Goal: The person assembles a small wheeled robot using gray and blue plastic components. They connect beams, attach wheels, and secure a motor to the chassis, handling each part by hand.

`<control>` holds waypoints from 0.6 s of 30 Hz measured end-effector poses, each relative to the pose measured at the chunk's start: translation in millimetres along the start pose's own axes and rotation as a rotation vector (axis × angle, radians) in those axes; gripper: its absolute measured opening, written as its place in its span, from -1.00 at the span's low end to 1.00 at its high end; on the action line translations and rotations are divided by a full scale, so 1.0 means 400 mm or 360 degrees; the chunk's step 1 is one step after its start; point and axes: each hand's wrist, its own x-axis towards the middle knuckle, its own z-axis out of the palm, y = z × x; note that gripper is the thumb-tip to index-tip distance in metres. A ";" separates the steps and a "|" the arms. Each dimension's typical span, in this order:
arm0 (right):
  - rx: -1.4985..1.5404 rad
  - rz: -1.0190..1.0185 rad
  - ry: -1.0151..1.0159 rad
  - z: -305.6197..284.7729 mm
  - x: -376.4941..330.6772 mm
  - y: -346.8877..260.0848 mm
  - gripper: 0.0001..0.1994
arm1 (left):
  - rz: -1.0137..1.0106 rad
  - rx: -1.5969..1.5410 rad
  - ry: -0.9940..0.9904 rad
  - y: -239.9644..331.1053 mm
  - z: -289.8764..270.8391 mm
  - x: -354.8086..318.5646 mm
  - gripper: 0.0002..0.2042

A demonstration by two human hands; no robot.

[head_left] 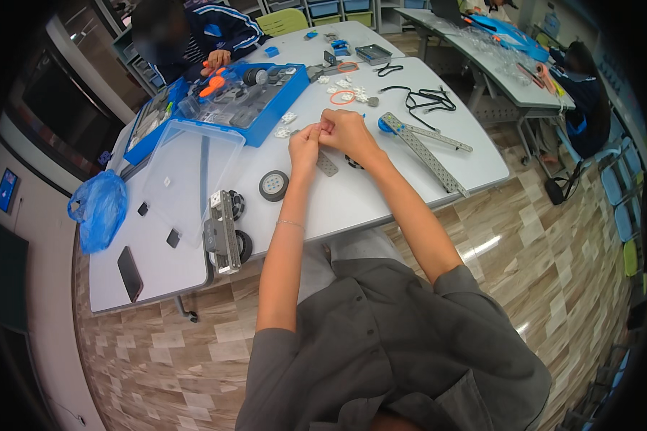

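Head view: the left hand [305,149] and right hand [349,134] meet above the white table [469,169], their fingertips brought together. The fingers of both are bent and drawn in; whether they grip a small part cannot be determined, as the fingers cover the spot. A grey perforated plate [328,166] lies directly below the hands, its far end hidden by them. A grey-hubbed wheel [274,185] rests just left of the left wrist, and a dark round part [353,162] is partly concealed by the right forearm.

To the right, two long perforated beams [428,159] spread from a blue joint [390,124]. Beyond these lie black cables [433,98], white connector pieces [360,95] and an orange ring [331,98]. Left of the hands stands a blue tray [263,130] of assorted parts, with a clear lid [180,161] near it. A wheeled assembly [225,234] sits at the table's near edge; a dark phone [130,274] and a blue plastic bag [99,210] lie farther left. Across the table, a co-worker's hand [218,59] is near orange parts [212,86].
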 end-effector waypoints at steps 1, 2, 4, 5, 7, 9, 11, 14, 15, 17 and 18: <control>-0.0022 -0.0026 0.0029 0.001 0.001 -0.001 -0.81 | 0.0020 -0.0023 0.0018 -0.006 0.002 0.003 -0.70; -0.0043 -0.0038 0.0031 0.004 0.000 -0.003 -0.81 | 0.0006 -0.0042 0.0042 -0.011 0.003 0.005 -0.71; -0.0070 -0.0106 0.0006 0.008 -0.002 -0.008 -0.81 | -0.0014 -0.0081 0.0118 -0.012 0.002 0.007 -0.72; -0.0078 -0.0163 -0.0020 0.010 -0.005 -0.012 -0.81 | -0.0018 -0.0104 0.0170 -0.009 0.001 0.008 -0.73; -0.0026 -0.0317 -0.0017 0.016 -0.010 -0.019 -0.81 | -0.0061 -0.0183 0.0187 0.001 -0.004 0.006 -0.74; 0.0076 -0.0517 -0.0083 0.019 -0.010 -0.020 -0.81 | -0.0103 -0.0313 0.0136 0.015 -0.012 0.001 -0.74; 0.0182 -0.0267 -0.0005 0.013 -0.002 -0.015 -0.82 | -0.0090 -0.0470 0.0071 0.030 -0.010 -0.010 -0.73; 0.0676 0.0237 -0.0098 0.005 0.007 0.004 -0.86 | -0.0135 -0.0622 -0.0018 0.051 -0.009 -0.030 -0.68; 0.1044 0.0400 -0.0093 0.004 0.012 0.011 -0.87 | -0.0173 -0.0645 -0.0011 0.057 -0.005 -0.030 -0.67; 0.1797 0.0786 -0.0033 0.000 0.016 0.024 -0.84 | -0.0182 -0.0707 0.0002 0.067 0.002 -0.032 -0.65; 0.2015 0.0858 -0.0020 -0.005 0.018 0.030 -0.81 | -0.0151 -0.0737 0.0014 0.071 0.003 -0.033 -0.65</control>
